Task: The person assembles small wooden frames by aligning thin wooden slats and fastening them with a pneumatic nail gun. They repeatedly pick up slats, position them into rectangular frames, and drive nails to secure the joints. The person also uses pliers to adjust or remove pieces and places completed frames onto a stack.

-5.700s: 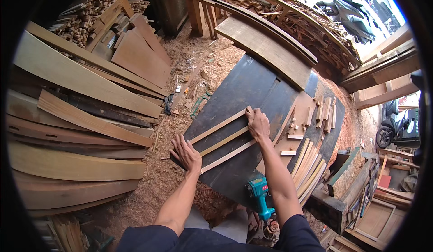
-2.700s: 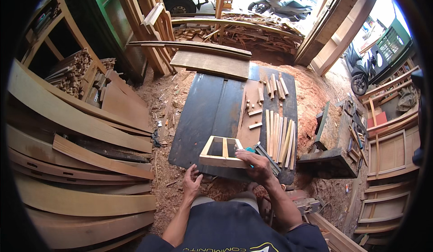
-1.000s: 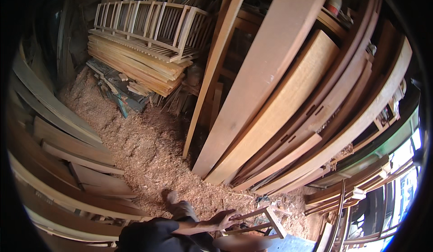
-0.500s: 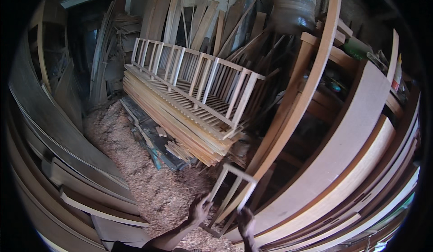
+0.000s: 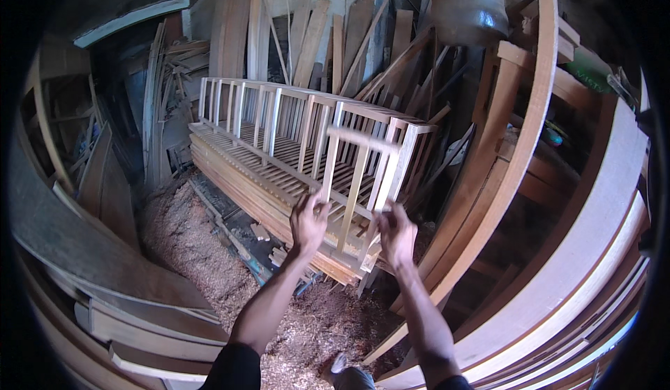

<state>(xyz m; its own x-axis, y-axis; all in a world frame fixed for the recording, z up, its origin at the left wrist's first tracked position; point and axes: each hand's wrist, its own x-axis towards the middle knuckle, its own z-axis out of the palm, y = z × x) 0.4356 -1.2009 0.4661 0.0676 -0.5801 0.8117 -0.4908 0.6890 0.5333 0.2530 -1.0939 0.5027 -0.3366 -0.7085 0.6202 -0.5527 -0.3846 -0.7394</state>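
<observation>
At frame centre, small slatted wooden frame [image 5: 359, 181] held up w/ both hands, over stack of long railing panels [image 5: 279, 160]. Frame upright, slats running 12–6 o'clock, top rail pointing 3–9, slightly blurred. Left hand [image 5: 307, 221] grip pinched on left slat; right hand [image 5: 396, 235] grip closed on right slat's lower end. Sawdust floor [image 5: 188, 243] at 7 o'clock; curved planks [image 5: 530, 181] at 3.

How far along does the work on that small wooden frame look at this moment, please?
Done: the small slatted frame looks assembled, rails and slats joined. In hand: left hand and right hand hold it up before the stack of slatted panels. Left: it is not yet set on that stack.
</observation>
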